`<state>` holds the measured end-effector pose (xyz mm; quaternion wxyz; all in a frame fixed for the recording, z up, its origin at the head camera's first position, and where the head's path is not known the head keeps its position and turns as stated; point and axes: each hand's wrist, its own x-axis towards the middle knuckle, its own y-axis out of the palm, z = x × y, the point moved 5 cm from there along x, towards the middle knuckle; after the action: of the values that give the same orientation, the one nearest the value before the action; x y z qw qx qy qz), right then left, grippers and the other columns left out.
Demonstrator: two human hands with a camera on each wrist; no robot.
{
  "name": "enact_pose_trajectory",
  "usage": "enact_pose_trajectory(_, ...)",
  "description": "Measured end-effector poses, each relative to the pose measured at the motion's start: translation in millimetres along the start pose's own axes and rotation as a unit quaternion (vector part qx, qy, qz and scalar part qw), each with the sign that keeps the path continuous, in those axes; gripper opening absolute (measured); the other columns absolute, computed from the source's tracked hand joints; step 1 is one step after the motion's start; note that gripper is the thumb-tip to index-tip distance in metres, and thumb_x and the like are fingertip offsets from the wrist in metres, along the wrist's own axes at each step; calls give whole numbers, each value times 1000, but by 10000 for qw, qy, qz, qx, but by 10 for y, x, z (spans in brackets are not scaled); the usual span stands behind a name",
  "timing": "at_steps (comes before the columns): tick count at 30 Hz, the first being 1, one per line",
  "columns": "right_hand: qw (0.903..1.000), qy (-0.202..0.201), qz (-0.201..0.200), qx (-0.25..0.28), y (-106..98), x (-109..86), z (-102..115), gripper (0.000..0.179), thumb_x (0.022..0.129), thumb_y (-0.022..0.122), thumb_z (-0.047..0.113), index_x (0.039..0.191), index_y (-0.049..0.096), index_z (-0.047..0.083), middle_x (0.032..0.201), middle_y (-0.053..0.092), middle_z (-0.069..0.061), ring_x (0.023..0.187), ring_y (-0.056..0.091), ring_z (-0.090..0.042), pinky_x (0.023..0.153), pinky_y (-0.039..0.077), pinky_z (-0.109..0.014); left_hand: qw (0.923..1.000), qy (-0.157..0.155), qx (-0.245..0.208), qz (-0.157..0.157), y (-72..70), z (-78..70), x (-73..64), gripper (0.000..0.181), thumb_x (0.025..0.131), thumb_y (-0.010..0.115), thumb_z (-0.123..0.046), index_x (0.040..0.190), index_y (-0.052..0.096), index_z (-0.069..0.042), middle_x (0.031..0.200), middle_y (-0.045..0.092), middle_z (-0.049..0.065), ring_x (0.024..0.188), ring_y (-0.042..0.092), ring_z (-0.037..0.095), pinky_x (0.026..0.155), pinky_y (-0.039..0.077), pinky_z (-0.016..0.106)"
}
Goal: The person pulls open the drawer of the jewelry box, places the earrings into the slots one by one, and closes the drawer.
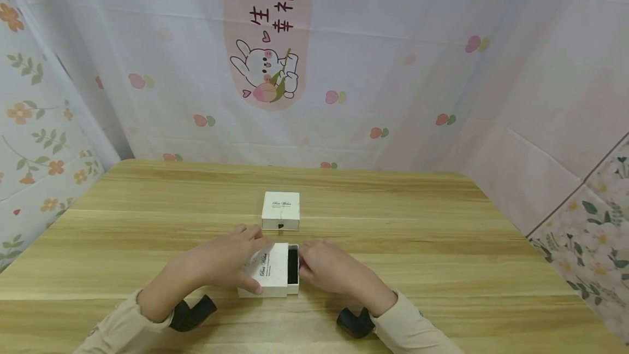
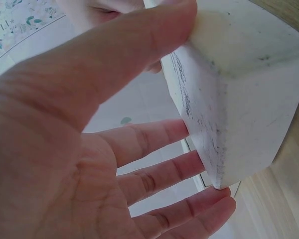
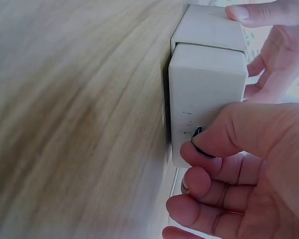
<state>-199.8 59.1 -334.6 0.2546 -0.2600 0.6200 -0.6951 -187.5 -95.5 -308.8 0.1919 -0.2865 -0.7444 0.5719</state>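
A white drawer-style gift box (image 1: 275, 273) with black script lettering lies on the table, its drawer (image 3: 199, 84) pulled partway out to the right. Dark lining (image 1: 292, 265) shows in the gap. My left hand (image 1: 223, 260) holds the outer sleeve (image 2: 259, 109), thumb on the near side and fingers across toward the far side. At the drawer's front, my right hand (image 1: 331, 267) pinches a small black pull tab (image 3: 198, 131) between thumb and index finger. The other right fingers are curled below it. Most of the drawer's inside is hidden.
A second white box (image 1: 281, 206) with similar lettering and a black tab sits shut just beyond. The wood-grain table (image 1: 417, 223) reaches back to a printed curtain (image 1: 368, 70). Black curved pieces (image 1: 193, 313) sit at both wrists.
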Motion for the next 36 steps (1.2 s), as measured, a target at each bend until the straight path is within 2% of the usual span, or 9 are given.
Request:
enact_pose_trajectory(6,9999,42,-96,-84,0,2,11,19,85,59,18,69,50,15,64,44,9,61,40,-6,61,34,-23,10000,38,47,10,-5,-5,-6,76,66,80,-43,129,53,-9,106,48,0,88,41,16,69,42,29)
enact_pose_trajectory(20,9997,49,-252,-9,0,2,39,20,86,60,22,71,50,17,64,44,11,61,40,-5,59,31,-21,10000,72,19,-25,-3,-4,-2,73,66,80,-41,127,54,-11,103,47,-1,86,39,16,66,39,27)
enact_pose_trajectory(28,9993,61,-360,-68,7,8,63,18,85,61,20,71,51,17,65,47,11,62,41,-5,59,32,-21,10000,49,28,6,2,2,3,73,67,80,-42,128,53,-12,104,47,-1,87,40,15,67,39,27)
enact_pose_trajectory(36,9992,88,-381,-121,-4,6,91,18,84,61,19,70,49,17,65,45,10,61,40,-5,58,29,-20,10000,62,67,9,-6,-6,-2,74,67,79,-42,128,53,-11,105,47,0,87,40,16,67,39,27)
